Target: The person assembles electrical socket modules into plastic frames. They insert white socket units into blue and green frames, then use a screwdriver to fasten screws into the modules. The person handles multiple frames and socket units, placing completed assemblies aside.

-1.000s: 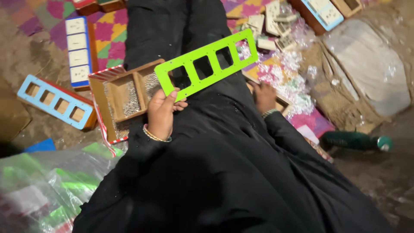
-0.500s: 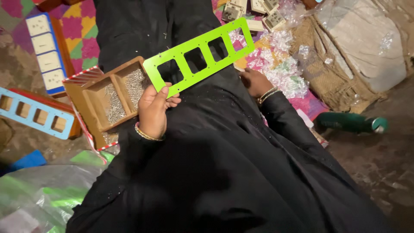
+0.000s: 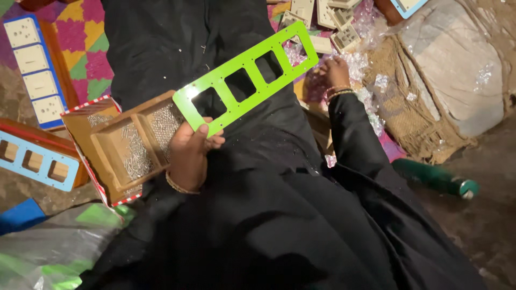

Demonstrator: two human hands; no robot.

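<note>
The left hand (image 3: 191, 156) grips the near end of a long green plate (image 3: 246, 78) with four square openings — thumb on top, fingers curled under its edge, clamped on it. The plate slants up toward one o'clock across the black-robed lap. At nine o'clock of that hand sits a wooden tray (image 3: 129, 142) of small screws. The right hand (image 3: 336, 72) reaches out at one o'clock into a pile of pale switch parts (image 3: 328, 21) — whether its fingers are together or apart cannot be told. A green bottle (image 3: 435, 178) lies at three o'clock.
</note>
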